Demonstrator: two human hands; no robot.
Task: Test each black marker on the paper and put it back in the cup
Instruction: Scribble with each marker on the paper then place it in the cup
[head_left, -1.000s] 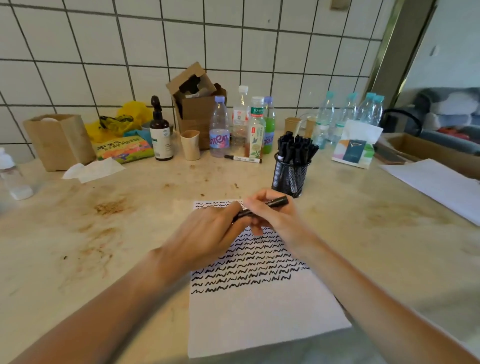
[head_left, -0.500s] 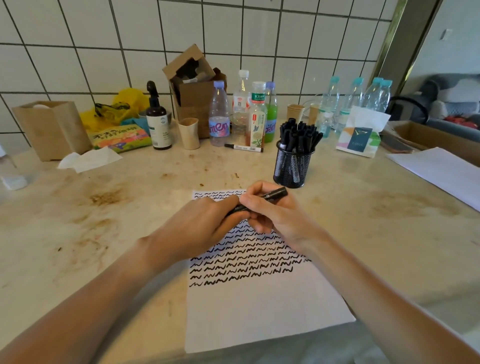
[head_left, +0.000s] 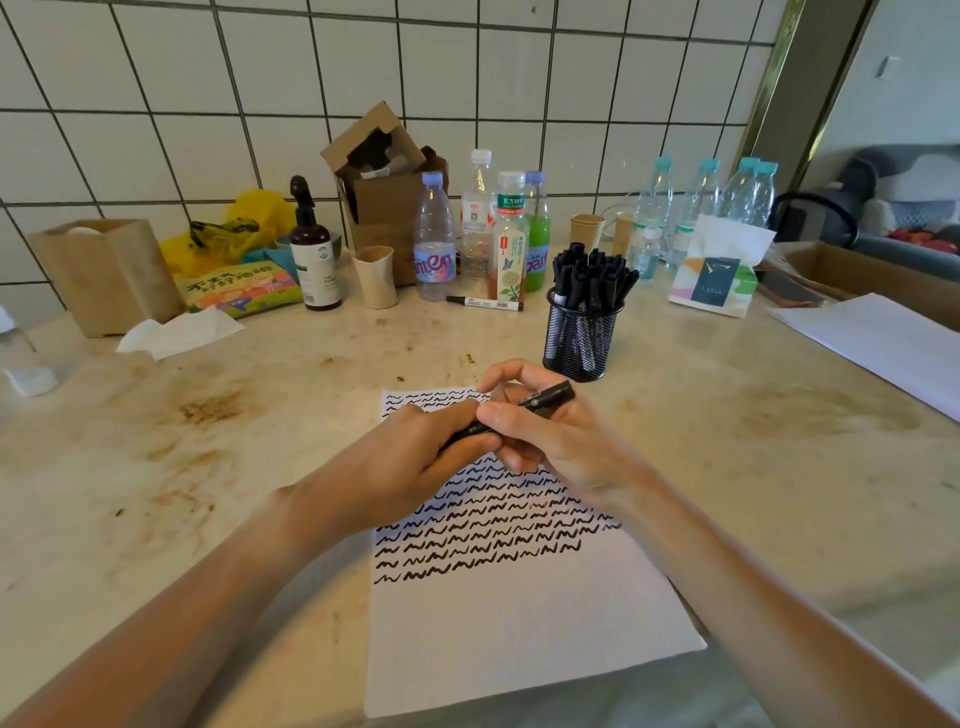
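Hands together above the paper (head_left: 519, 634), left hand (head_left: 405, 467) and right hand (head_left: 550, 436) both gripping one black marker (head_left: 545, 399).

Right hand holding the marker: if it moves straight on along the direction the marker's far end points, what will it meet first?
Probably the mesh cup of markers: the marker in the right hand points up-right toward its base. Depth is unclear, so it may pass beside it.

Bare counter (head_left: 727, 467) lies right of the paper (head_left: 519, 649); mesh cup (head_left: 579, 340) blocks behind.
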